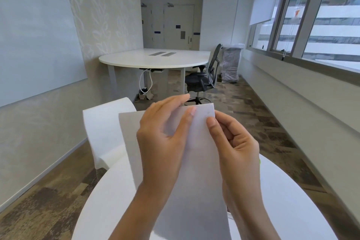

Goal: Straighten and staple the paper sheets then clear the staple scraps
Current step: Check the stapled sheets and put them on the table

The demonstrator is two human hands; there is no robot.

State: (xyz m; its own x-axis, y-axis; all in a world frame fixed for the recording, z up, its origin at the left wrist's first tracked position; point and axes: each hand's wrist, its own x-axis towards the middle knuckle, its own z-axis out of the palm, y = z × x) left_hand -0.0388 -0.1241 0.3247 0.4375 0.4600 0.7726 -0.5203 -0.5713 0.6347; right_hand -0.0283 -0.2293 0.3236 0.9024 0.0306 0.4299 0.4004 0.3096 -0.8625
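I hold a stack of white paper sheets [198,161] upright above a round white table [288,200]. My left hand [163,138] grips the sheets near their top edge, thumb on the near face and fingers behind. My right hand [235,146] pinches the top right corner, its thumb pressed just below faint staple marks. No stapler is in view. A small green thing [259,161] peeks out behind my right hand.
A white chair [103,132] stands at the table's far side. Farther back stand a large white desk [155,58], a black office chair [204,78] and a plastic-wrapped bin [231,62]. Windows line the right wall above a long ledge.
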